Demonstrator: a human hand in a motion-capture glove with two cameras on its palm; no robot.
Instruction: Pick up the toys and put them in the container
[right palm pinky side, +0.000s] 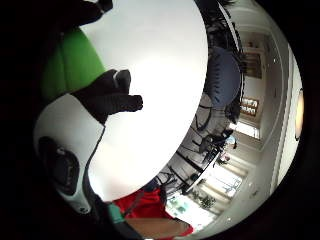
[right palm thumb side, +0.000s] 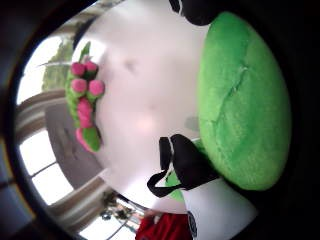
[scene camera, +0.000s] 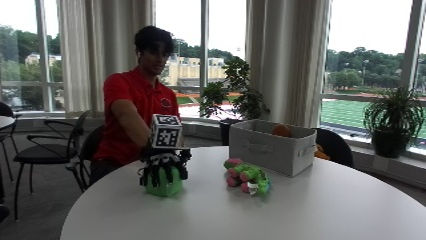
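Observation:
My gloved right hand (scene camera: 163, 167) sits on top of a round green plush toy (scene camera: 164, 187) on the white round table (scene camera: 319, 210), its fingers curled down over the toy's sides. The same green plush (right palm thumb side: 242, 100) fills much of the thumb side palm view, and a strip of it (right palm pinky side: 72, 65) shows beside a black fingertip (right palm pinky side: 112, 97) in the little finger side view. A green and pink plush toy (scene camera: 246, 181) lies on the table to the side, also seen as the pink-knobbed toy (right palm thumb side: 84, 107). Behind it stands a grey fabric container (scene camera: 271, 146) with an orange toy (scene camera: 282, 130) inside.
A person in a red shirt (scene camera: 130, 112) sits behind the table. Black chairs (scene camera: 50, 147) stand on the floor beside them. Potted plants (scene camera: 393, 120) line the window ledge behind the container.

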